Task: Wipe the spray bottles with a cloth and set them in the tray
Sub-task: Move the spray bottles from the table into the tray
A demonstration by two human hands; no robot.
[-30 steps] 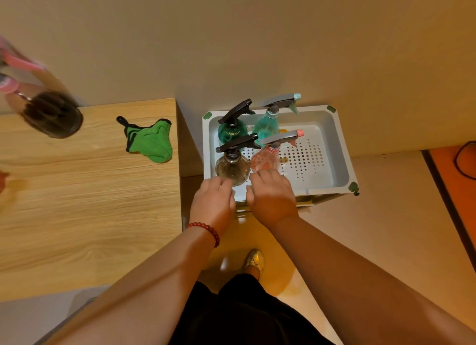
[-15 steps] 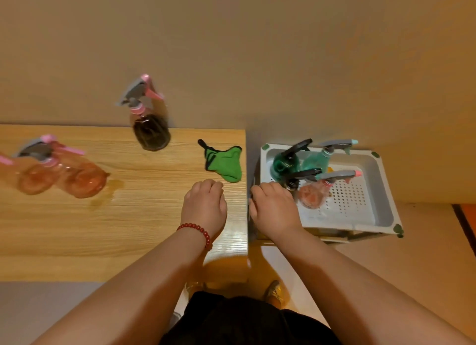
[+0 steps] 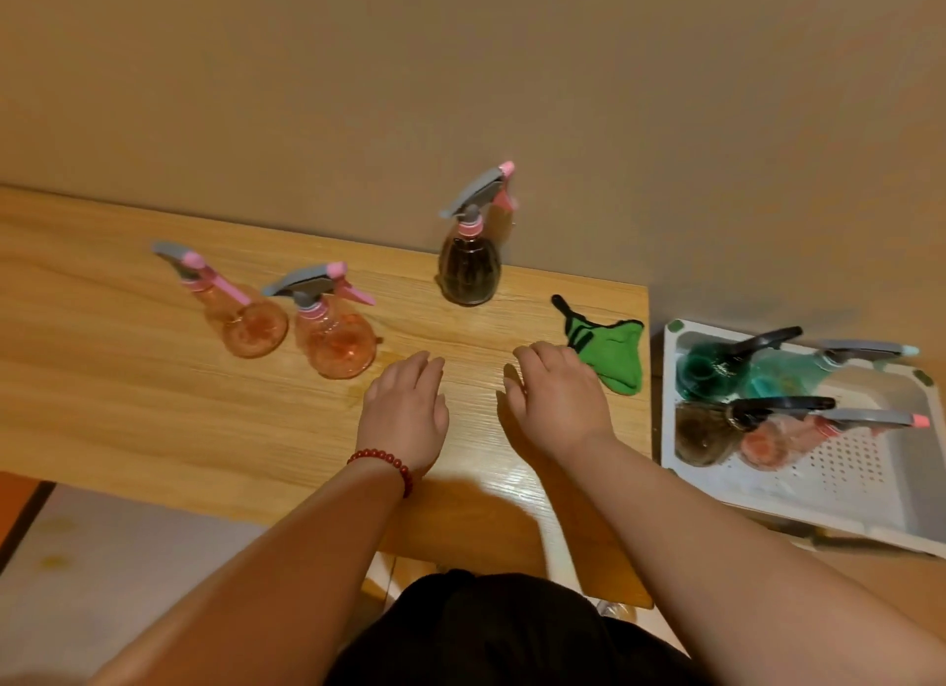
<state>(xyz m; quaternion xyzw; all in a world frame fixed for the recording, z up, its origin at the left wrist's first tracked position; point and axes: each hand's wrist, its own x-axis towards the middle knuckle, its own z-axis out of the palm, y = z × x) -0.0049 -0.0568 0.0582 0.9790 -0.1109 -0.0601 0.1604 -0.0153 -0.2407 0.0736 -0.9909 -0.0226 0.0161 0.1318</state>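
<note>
Head view, starting at the bottom of the frame: dark clothing (image 3: 486, 629) fills the lower centre, and two bare forearms reach up from it over a wooden table (image 3: 153, 419). A red bead bracelet (image 3: 385, 461) circles the left wrist.

The left hand (image 3: 404, 409) is palm down at mid-frame, fingers relaxed and nearly straight, holding nothing. The right hand (image 3: 555, 399) is just to its right, also palm down, loose and empty. Its knuckles meet the left edge of the green cloth (image 3: 617, 358) in the picture (whether skin touches fabric I cannot tell). The cloth lies crumpled near the table's right edge.

Up and left of the left hand stands the nearer pink spray bottle (image 3: 335, 345), with the farther pink spray bottle (image 3: 253, 324) close beside it on the left. Both are upright, with grey-and-pink trigger heads. Higher in the frame, at the table's back edge by the wall, the dark brown spray bottle (image 3: 470, 271) stands upright.

At the right edge, beside the table, the white tray (image 3: 870, 511) has a perforated floor and holds four bottles grouped in its left part. The dark green bottle (image 3: 701, 370) and teal bottle (image 3: 783, 373) are above. The brown bottle (image 3: 701, 432) and pink bottle (image 3: 773, 442) are below.

A beige wall (image 3: 460, 71) fills the upper half.
</note>
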